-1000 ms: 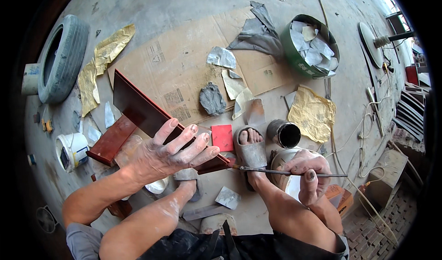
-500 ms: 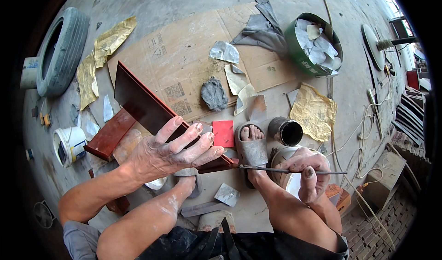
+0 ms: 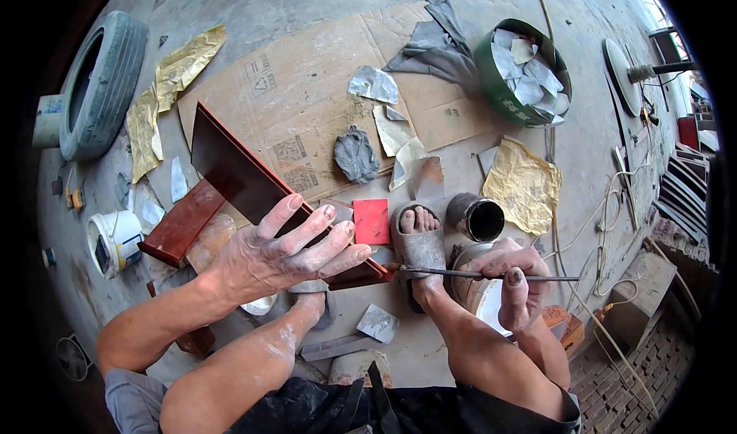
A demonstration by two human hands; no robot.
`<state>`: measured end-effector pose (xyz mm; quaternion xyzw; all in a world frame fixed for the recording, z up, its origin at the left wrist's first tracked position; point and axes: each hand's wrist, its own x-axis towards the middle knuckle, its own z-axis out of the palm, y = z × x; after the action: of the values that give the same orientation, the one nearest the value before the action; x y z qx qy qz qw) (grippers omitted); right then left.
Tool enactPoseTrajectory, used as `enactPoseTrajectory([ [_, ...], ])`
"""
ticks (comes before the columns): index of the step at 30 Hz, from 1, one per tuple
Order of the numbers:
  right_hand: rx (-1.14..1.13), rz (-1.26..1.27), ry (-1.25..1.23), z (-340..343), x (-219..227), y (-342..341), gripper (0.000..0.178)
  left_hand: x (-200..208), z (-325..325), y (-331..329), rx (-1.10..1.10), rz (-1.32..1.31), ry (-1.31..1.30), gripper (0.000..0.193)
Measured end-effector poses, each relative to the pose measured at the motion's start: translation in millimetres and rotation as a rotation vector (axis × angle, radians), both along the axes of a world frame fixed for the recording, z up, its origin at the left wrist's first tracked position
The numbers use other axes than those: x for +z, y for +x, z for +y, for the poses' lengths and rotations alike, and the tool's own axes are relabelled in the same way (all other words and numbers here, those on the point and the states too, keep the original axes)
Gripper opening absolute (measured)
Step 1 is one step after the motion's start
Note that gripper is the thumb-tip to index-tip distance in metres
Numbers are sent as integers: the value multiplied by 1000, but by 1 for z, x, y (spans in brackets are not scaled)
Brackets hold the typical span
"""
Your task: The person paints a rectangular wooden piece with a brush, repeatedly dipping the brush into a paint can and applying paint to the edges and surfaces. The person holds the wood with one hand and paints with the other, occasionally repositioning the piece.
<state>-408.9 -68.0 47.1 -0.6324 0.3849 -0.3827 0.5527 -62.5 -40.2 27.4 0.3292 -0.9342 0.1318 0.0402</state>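
Note:
My left hand [image 3: 288,250] lies flat with fingers spread on a long dark red-brown lacquered board [image 3: 238,171], steadying its near end. My right hand [image 3: 510,273] grips a thin paintbrush [image 3: 476,275] held level, its tip touching the board's near end beside my left fingertips. Under my right hand sits a round pot [image 3: 480,296], mostly hidden. My right foot in a grey sandal [image 3: 418,246] rests just behind the brush. A small red square card [image 3: 371,221] lies next to the board.
Flattened cardboard [image 3: 307,119] covers the concrete floor, strewn with grey sandpaper scraps and a grey rag [image 3: 355,154]. A green bucket [image 3: 507,96] of scraps stands back right, a tyre [image 3: 100,84] back left, a white tub [image 3: 115,240] at left, a dark can [image 3: 477,217], yellow paper [image 3: 526,184].
The board has shifted slightly with my left hand still pressing on it. My right hand keeps the brush at the board's near end; little else differs.

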Motion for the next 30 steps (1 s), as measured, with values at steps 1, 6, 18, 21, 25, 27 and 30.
enactPoseTrajectory([
  [1,12,11,-18,0,-1,-1,22,-1,-1,-1,-3,4,2,65],
  [6,-6,-12,-21,0,-6,-1,22,2,3,3,14,-21,-6,65],
  [18,-258,-207,125,3,-10,-7,26,19,-7,4,154,157,330,67],
  [21,-325,-464,281,-3,-9,-16,27,36,-25,1,314,560,754,125],
  [25,-298,-644,308,-8,-21,3,29,26,-15,17,620,1354,1502,111],
  [27,-333,-654,328,-7,-19,7,30,26,-12,4,550,1687,1690,97],
  [30,-272,-623,336,-6,-15,15,34,8,-6,-6,459,2031,1960,85],
])
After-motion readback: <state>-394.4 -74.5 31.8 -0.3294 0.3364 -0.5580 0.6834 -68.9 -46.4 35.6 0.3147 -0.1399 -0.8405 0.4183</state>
